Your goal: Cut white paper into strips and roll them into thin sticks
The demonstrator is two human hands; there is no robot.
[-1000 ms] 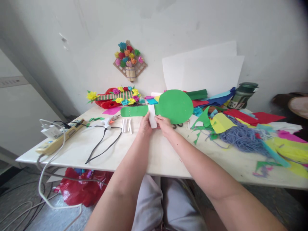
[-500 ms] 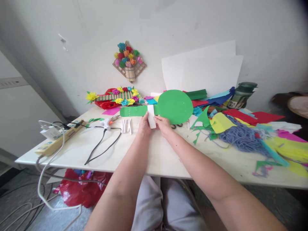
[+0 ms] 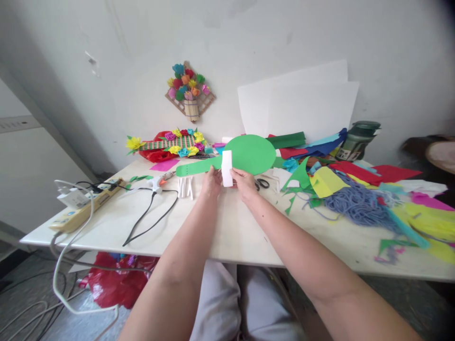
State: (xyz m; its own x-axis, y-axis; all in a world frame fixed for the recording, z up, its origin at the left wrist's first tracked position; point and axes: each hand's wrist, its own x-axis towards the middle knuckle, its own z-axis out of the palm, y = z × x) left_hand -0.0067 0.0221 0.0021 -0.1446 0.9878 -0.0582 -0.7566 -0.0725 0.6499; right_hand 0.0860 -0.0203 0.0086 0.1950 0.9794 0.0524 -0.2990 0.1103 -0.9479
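The worktop (image 3: 236, 232) spans the view and carries all loose materials. Two large white sheets (image 3: 298, 109) stand upright against the wall behind it. The green cutout (image 3: 250, 154), an oval body with a narrow neck, is held above the middle of the worktop, oval to the right, neck extending left. A row of small marks runs across the neck near its left end. Behind the neck lies a flower-trimmed model (image 3: 177, 142) of similar outline. Blue-grey yarn (image 3: 359, 201) is heaped at the right; a power strip (image 3: 83, 208) occupies the left edge.

The left hand (image 3: 212, 182) is partly closed and grasps the lower edge of the neck, thumb uppermost; its remaining fingers are largely hidden. The right hand (image 3: 242, 183) is closed in a pinch, thumb and forefinger gripping the right edge of the white strip (image 3: 226, 168). The strip stands nearly vertical between the hands, across the front of the cutout, its lower end projecting below the green edge. Whether it touches the cutout cannot be determined.

A glue gun (image 3: 156, 183) lies left of the left hand. Scissors (image 3: 263, 183) lie just beside the right hand, handles visible. White sticks (image 3: 185, 187) rest between glue gun and left hand.
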